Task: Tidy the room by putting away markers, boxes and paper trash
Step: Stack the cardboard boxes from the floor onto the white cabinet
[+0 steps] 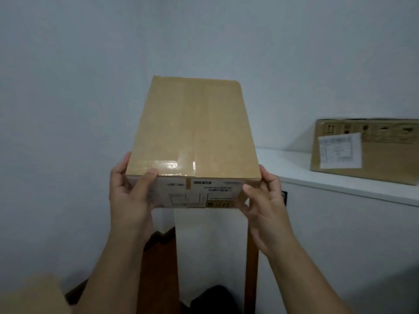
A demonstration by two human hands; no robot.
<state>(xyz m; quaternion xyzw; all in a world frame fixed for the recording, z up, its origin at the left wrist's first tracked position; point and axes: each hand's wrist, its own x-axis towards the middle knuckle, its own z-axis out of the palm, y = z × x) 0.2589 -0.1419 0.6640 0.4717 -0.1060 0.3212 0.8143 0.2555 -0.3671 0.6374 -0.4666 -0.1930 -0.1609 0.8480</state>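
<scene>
Currently held up at chest height, centre of view: taped cardboard box (193, 137), clear of any surface. Risk of slippage, judged from contact at the near end only; far end unsupported, so possible tipping away. Left hand (129, 193) grip clamped on the corner at 8 o'clock, thumb on top. Right hand (263, 205) grip clamped on the corner at 4 o'clock. Second box (367, 152) at 3 o'clock, resting on the white counter (294, 168).
</scene>
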